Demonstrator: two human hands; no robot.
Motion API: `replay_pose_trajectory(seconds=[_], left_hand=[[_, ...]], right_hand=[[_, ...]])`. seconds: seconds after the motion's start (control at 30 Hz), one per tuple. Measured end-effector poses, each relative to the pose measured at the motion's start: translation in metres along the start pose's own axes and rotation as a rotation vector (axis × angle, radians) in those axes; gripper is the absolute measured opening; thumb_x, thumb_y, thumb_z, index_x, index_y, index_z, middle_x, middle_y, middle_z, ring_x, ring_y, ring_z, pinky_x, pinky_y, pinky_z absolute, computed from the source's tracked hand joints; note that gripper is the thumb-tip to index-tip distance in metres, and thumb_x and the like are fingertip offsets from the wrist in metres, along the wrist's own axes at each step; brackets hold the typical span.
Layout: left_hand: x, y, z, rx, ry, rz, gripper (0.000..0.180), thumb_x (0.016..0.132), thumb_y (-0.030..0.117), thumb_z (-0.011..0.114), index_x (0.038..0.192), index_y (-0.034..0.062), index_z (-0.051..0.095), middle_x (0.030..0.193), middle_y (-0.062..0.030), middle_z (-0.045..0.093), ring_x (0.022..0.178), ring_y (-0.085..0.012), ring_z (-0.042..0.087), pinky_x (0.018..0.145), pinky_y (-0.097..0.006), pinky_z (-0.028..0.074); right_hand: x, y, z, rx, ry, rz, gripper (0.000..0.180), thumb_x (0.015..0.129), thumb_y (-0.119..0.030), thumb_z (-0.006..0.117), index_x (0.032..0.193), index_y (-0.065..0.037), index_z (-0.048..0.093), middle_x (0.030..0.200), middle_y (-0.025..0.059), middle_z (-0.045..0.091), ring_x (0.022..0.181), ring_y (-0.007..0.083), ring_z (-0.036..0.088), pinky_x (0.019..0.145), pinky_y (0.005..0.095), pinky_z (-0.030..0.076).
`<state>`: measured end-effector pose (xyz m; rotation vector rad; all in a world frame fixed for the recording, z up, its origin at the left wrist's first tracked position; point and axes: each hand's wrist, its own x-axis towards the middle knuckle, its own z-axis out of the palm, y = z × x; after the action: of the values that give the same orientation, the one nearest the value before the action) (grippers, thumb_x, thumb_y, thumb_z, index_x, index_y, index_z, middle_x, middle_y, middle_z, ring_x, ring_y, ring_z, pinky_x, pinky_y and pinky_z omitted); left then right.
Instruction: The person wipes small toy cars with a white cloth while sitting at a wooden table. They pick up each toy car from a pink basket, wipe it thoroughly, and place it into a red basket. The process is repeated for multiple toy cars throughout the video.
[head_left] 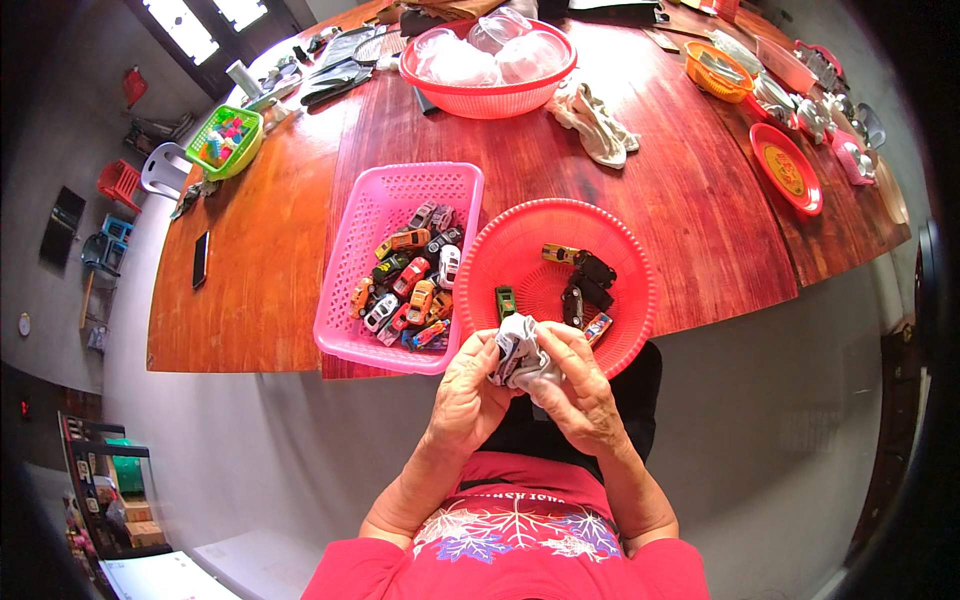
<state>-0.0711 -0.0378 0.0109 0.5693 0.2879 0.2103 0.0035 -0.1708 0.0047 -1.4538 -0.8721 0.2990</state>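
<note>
1. The left hand (465, 388) is pinching the left side of a bunched grey-white cloth (527, 350), its thumb and bent fingers pressed against the folds. A dark patterned object (503, 372) shows at that side, perhaps a toy car; too much is covered to be sure.
2. The right hand (583, 398) pinches the cloth's right side between thumb and fingers. Gripping from both sides probably keeps the bundle steady, since nothing appears to support it from below.
3. The cloth is at the near edge of a red round basin (632, 250), in front of the person's body, where both arms reach comfortably.
4. Inside the basin, a green toy car (505, 300) sits apart on the left; a yellow toy car (558, 254) and black toy cars (597, 270) lie toward the right. The raised wall likely stops them rolling away.
5. Just left, a pink rectangular basket (343, 245) holds many more toy cars (411, 276), piled loosely at angles, as if storage matters more than order.
6. Farther off on the wooden table (700, 190) are a red basket of clear plastic pieces (480, 101) and a crumpled pale cloth (598, 125).
</note>
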Motion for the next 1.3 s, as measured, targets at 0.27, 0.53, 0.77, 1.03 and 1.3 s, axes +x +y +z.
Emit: replay_pose_trajectory(seconds=[0.27, 0.53, 0.77, 1.03, 1.3], left_hand=[[0.000, -0.006, -0.010, 0.017, 0.020, 0.005, 0.021, 0.097, 0.018, 0.048, 0.114, 0.0050, 0.047, 0.100, -0.0067, 0.060, 0.082, -0.0146, 0.060, 0.071, -0.030, 0.050], [0.000, -0.010, 0.008, -0.140, 0.080, 0.027, 0.025, 0.097, 0.014, 0.044, 0.121, 0.0051, 0.041, 0.113, -0.0087, 0.055, 0.099, -0.0178, 0.057, 0.083, -0.030, 0.047], [0.001, -0.008, -0.009, -0.070, 0.068, 0.122, 0.028, 0.098, 0.014, 0.044, 0.123, 0.0031, 0.040, 0.113, -0.0103, 0.054, 0.104, -0.0178, 0.055, 0.092, -0.031, 0.044], [0.001, -0.009, -0.007, -0.047, 0.013, 0.153, 0.035, 0.098, 0.011, 0.040, 0.132, 0.0023, 0.036, 0.116, -0.0087, 0.054, 0.107, -0.0150, 0.053, 0.093, -0.029, 0.041], [-0.004, -0.005, -0.002, -0.026, 0.025, 0.115, 0.042, 0.102, 0.026, 0.032, 0.136, 0.0022, 0.035, 0.120, -0.0091, 0.052, 0.111, -0.0180, 0.050, 0.099, -0.032, 0.038]], right_hand=[[-0.007, 0.010, 0.004, -0.156, 0.207, -0.144, 0.031, 0.070, 0.007, 0.065, 0.099, 0.001, 0.057, 0.094, 0.0121, 0.058, 0.078, 0.0227, 0.060, 0.070, 0.0298, 0.050], [0.022, 0.005, 0.034, -0.242, 0.334, -0.136, 0.027, 0.089, 0.001, 0.052, 0.115, -0.003, 0.055, 0.103, 0.0094, 0.048, 0.096, 0.0207, 0.048, 0.083, 0.0310, 0.042], [0.002, 0.006, 0.040, -0.623, 0.132, -0.342, 0.054, 0.071, 0.003, 0.064, 0.123, 0.006, 0.050, 0.112, 0.0204, 0.046, 0.101, 0.0343, 0.050, 0.086, 0.0393, 0.045], [0.007, -0.015, 0.023, -0.302, 0.167, -0.331, 0.030, 0.068, 0.012, 0.066, 0.097, 0.003, 0.062, 0.102, 0.0157, 0.057, 0.083, 0.0258, 0.062, 0.072, 0.0299, 0.051], [0.015, -0.007, 0.036, -0.616, 0.193, -0.484, 0.036, 0.061, 0.002, 0.069, 0.097, 0.001, 0.065, 0.106, 0.0097, 0.062, 0.089, 0.0275, 0.055, 0.077, 0.0344, 0.047]])
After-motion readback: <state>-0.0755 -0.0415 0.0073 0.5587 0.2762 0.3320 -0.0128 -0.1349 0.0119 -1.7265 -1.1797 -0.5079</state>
